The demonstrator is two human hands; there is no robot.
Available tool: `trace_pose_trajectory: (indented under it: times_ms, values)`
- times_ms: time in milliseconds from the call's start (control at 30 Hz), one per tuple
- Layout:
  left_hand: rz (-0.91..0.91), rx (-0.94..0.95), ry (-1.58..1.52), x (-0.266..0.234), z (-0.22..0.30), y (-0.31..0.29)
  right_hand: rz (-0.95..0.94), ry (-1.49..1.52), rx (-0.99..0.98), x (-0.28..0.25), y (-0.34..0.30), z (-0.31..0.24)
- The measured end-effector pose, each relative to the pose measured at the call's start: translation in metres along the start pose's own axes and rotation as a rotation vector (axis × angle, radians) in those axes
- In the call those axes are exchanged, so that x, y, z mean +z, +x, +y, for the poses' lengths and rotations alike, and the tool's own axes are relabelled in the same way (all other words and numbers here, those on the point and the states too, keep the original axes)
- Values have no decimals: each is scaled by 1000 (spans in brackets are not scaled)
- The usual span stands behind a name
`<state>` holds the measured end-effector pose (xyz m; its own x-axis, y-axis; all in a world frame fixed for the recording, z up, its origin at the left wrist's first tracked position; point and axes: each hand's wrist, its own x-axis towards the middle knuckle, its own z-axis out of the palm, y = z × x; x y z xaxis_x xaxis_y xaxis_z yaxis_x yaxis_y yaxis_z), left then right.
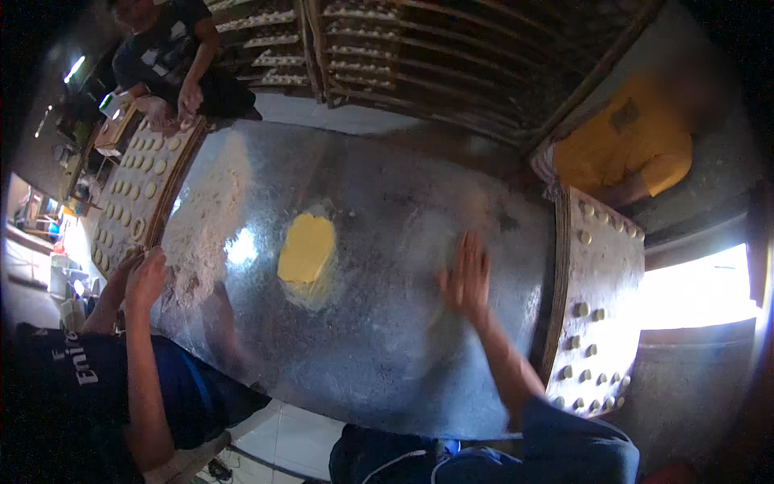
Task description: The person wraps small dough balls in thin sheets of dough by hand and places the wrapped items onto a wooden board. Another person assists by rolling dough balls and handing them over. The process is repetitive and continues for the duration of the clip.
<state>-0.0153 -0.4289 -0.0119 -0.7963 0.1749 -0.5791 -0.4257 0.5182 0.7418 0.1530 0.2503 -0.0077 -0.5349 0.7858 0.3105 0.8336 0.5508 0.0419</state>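
Note:
My right hand (pixel 468 278) reaches over the dark, shiny tabletop (pixel 379 355) with its fingers stretched out, palm down, nothing seen in its grasp. It appears to rest flat on the surface, where a faint pale smear shows around it. To its left, apart from it, lies a flat slab of yellow dough (pixel 307 248), roughly oblong, with a whitish smear at its near edge. My left hand is out of view.
Flour (pixel 205 218) covers the table's left part. Boards of small round dough pieces flank it: a left board (pixel 121 211) and a right board (pixel 592 266). Co-workers in dark shirts handle pieces by the left board; a person in yellow (pixel 625 149) is at far right. Racks (pixel 355 48) stand behind.

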Motion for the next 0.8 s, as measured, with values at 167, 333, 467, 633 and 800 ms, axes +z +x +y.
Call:
trace_pose_trajectory:
  times_ms: [167,333,467,633,800]
  values:
    - [-72,110,27,4,33,50,-98,355,156,-5,97,-92]
    - [28,9,-57,-2,-7,22,-278,402,-157,-39,-22,-120]
    - [6,-11,59,-15,-35,-1,45,0,189,20,60,20]
    - [7,-15,-52,19,-14,22,-25,233,-82,-7,36,-117]
    - [159,-6,31,-5,-47,-26,-302,269,-47,-61,-80,-51]
